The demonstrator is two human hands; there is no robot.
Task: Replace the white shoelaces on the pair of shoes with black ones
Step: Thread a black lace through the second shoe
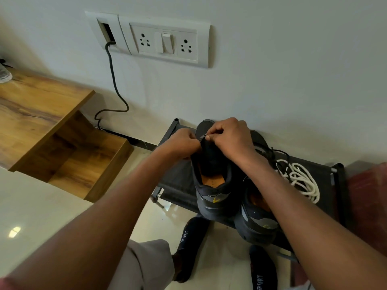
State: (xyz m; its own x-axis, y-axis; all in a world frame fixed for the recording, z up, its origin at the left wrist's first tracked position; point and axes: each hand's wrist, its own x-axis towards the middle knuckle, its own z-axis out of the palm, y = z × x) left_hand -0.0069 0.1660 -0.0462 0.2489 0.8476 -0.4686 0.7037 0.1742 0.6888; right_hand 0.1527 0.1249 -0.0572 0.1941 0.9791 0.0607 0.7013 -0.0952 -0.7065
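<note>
Two dark shoes stand side by side on a low black fabric rack against the wall, heels toward the person. Left shoe: dark mesh upper, grey moulded heel, orange insole showing. Right shoe: same build, partly hidden under the right forearm.

Left hand and right hand are both curled at the left shoe's tongue, fingertips close together, pinching something small and dark there; likely a black lace end, too small to confirm.

White laces lie in a loose coil on the rack, right of the shoes: thick, round, braided cord. A thin black lace trails beside them.

Handling judgement: laces are light, limp and will not push through an eyelet unless held at the stiff tip, so pinch just behind it. Shoes look light with a firm sole; steady by the heel or collar.
</note>
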